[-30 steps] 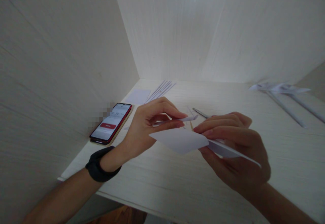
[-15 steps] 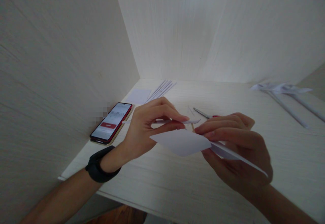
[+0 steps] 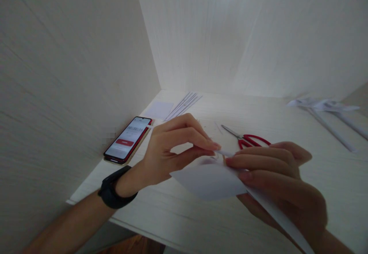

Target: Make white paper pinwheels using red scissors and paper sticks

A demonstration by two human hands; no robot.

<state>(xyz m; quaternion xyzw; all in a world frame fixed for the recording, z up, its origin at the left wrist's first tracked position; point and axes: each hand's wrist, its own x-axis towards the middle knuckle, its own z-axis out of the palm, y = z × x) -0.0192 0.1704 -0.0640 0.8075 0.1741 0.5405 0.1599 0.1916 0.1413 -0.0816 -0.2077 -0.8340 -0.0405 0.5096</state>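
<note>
Over the white counter [image 3: 189, 223], left hand [image 3: 161, 150] pinching a paper strip [image 3: 226, 153], right hand [image 3: 283, 177] gripping bent paper [image 3: 212, 183], both angled inward, pale wall [image 3: 230, 47] far.

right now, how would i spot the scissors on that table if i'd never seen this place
On the white table, find the right hand, whose fingers hold white paper. Just beyond it lie the scissors, blades pointing away and left, handles partly hidden by the hand. Those red loop handles set them apart from the thin pale strips farther left.
</note>
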